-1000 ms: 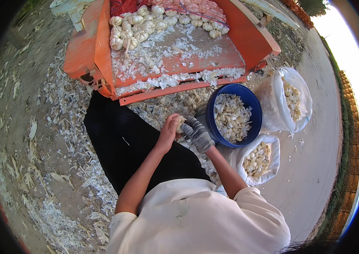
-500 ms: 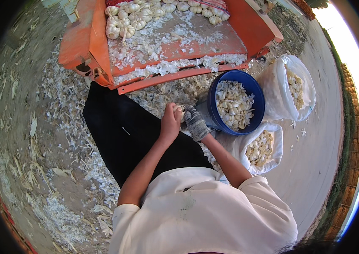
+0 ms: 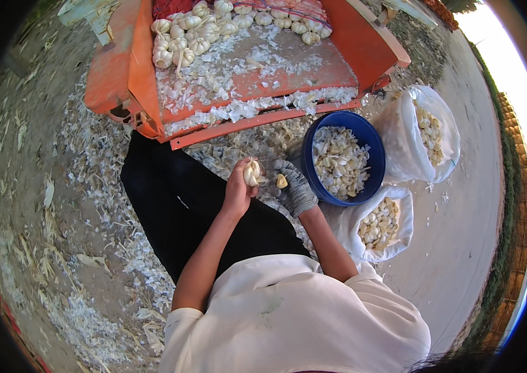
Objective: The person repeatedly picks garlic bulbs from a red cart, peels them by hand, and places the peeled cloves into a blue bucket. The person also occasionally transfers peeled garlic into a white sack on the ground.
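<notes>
My bare left hand [image 3: 236,189] is closed round a partly broken garlic bulb [image 3: 252,173], whose pale cloves face up. Just to its right, my right hand [image 3: 296,187] wears a grey knitted glove and has its fingers curled round a yellowish garlic clove [image 3: 281,181]. A small gap separates the two hands, above my dark trousers. Close beside the glove on the right stands a blue bucket [image 3: 382,163] with many loose cloves [image 3: 340,160] in it.
Whole garlic bulbs [image 3: 198,31] and papery skins lie on an orange metal platform [image 3: 213,132] ahead. To the right stand two white sacks of cloves, a far sack [image 3: 400,133] and a near sack [image 3: 345,227]. Skins and dry stalks [image 3: 92,311] litter the ground at left.
My hands have drawn apart from round the bulb. The bulb now shows in my left hand, and a single clove has come into view in my gloved right hand.
</notes>
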Motion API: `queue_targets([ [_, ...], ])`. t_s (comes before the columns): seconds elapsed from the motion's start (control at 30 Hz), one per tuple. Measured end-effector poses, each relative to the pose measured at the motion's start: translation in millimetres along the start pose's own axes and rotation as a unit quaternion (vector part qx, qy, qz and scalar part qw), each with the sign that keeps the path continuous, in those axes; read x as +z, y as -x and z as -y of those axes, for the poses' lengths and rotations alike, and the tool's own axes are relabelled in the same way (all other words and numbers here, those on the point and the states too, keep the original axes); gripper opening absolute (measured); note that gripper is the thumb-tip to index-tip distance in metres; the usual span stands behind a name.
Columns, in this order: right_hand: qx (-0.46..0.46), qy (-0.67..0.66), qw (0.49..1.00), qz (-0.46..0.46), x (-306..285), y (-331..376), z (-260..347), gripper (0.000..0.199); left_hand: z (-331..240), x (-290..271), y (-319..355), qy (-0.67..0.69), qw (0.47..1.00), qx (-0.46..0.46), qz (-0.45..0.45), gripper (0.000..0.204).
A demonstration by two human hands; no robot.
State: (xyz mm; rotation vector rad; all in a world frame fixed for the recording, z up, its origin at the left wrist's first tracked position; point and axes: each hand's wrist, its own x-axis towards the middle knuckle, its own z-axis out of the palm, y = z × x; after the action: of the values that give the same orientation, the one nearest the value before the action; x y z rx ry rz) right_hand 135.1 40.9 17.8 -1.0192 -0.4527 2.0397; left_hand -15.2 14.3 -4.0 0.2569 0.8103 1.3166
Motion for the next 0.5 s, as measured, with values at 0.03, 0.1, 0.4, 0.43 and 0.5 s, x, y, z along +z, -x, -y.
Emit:
queue_targets([
  [0.03,0.025,-0.019,1.0,0.001,2.8,1.3,6.5,0.015,-1.1,1.8,1.3,-0.004,1.0,-0.002,0.0,0.033],
  [0.1,0.015,-0.029,0.999,-0.019,9.2,6.3,11.6,0.015,-0.8,-1.4,0.6,-0.006,1.0,-0.003,0.012,0.033],
  [0.4,-0.373,0.739,0.444,-0.342,-105.8,9.3,108.2,0.027,4.5,-2.3,-0.5,0.025,1.0,0.008,0.011,0.029],
  [0.43,-0.397,0.73,0.426,-0.358,-91.5,12.3,113.4,0.026,5.1,-2.7,-2.1,0.016,1.0,0.01,0.016,0.028],
  [0.5,-0.376,0.621,0.647,-0.233,-39.1,17.0,95.0,0.024,6.9,-6.1,-3.6,-0.008,1.0,0.009,0.026,0.027],
])
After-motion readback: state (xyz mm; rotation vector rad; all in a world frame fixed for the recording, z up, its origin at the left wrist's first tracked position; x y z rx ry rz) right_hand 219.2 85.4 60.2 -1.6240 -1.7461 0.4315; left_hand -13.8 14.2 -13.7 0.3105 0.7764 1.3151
